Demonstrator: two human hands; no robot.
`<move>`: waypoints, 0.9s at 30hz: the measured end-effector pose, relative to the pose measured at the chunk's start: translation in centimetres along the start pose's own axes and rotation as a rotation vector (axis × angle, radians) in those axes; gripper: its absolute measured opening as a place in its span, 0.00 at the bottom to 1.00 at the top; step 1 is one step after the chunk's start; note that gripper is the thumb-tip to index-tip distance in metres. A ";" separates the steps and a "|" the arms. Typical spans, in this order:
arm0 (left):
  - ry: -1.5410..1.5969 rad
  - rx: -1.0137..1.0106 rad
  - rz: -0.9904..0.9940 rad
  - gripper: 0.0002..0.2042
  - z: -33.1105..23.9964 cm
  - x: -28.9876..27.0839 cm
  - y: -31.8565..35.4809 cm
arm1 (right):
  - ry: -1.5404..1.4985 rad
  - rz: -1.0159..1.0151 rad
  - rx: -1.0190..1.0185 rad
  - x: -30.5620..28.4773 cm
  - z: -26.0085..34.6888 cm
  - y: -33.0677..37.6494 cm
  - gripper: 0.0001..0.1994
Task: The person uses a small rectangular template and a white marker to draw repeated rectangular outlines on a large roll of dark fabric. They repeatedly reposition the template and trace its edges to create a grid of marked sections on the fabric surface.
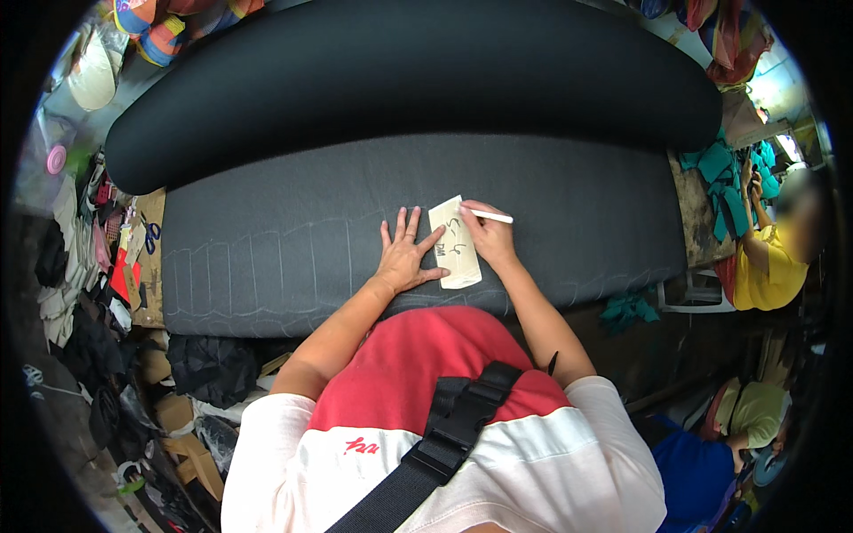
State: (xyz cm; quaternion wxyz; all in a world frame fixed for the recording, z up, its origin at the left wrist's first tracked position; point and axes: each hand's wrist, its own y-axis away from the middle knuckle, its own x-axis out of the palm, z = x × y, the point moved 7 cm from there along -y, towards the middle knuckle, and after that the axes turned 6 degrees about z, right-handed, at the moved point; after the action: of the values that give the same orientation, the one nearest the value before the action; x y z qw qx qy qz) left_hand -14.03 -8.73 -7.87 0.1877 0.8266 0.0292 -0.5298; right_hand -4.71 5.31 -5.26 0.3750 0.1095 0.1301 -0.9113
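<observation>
Pale card template [459,258] flat on dark cloth [586,204], between hands — long axis near-far, far end leaning slightly left. Left hand [406,258] spread wide, thumb and forefinger on template's left edge, grasping nothing. Right hand [491,238] closed around white pen [495,217] at far right corner — both hands equally near.

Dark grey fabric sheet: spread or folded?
Spread: dark grey fabric sheet lies flat beneath the cream rectangular card, pale lines crossing it; layers underneath, cannot tell.
</observation>
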 end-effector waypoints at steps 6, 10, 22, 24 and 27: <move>-0.041 -0.001 0.094 0.42 0.1 0.3 -0.4 | 0.314 0.256 0.132 3.8 -0.4 -3.7 0.11; -0.029 -0.014 0.104 0.42 0.1 0.4 -0.3 | 0.336 0.103 0.116 1.4 -0.8 -4.8 0.08; -0.005 -0.067 0.097 0.41 -0.8 -0.6 -0.1 | 0.653 0.393 0.076 -2.0 2.5 8.1 0.08; -0.003 -0.095 0.129 0.41 -1.1 -1.0 -0.2 | 0.493 0.531 0.249 -1.5 2.1 9.9 0.08; 0.019 -0.095 0.180 0.41 -1.8 -1.7 -1.1 | 0.083 0.525 0.231 0.9 2.2 9.7 0.09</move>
State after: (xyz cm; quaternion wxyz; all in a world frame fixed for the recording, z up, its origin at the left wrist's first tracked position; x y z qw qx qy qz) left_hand -13.47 -6.87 -6.02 0.2733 0.8210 -0.0184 -0.5010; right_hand 1.32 -2.63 -5.01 0.5774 0.2185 0.0080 -0.7866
